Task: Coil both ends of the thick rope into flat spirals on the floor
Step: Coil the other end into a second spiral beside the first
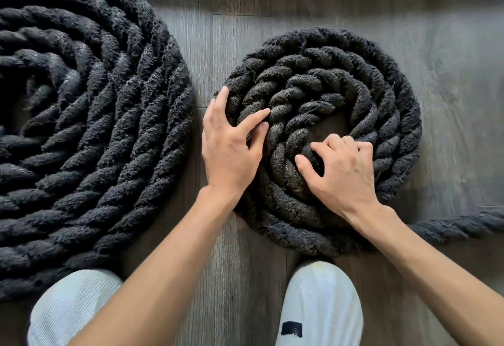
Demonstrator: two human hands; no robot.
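Observation:
A thick black twisted rope lies in two flat spirals on the wooden floor. The big spiral (90,132) fills the left side. The smaller spiral (362,94) sits right of centre, with a small bare gap at its middle. My left hand (231,143) presses on this spiral's left rim, fingers spread over the outer turns. My right hand (341,168) rests on the lower inner turns, fingers curled into the rope near the middle. A loose length of rope (463,225) runs off the small spiral to the right edge.
Grey-brown floorboards (450,45) surround the coils. My two feet in white shoes (321,307) stand at the bottom, the left one (71,307) touching the big spiral's edge. A narrow strip of floor separates the two spirals.

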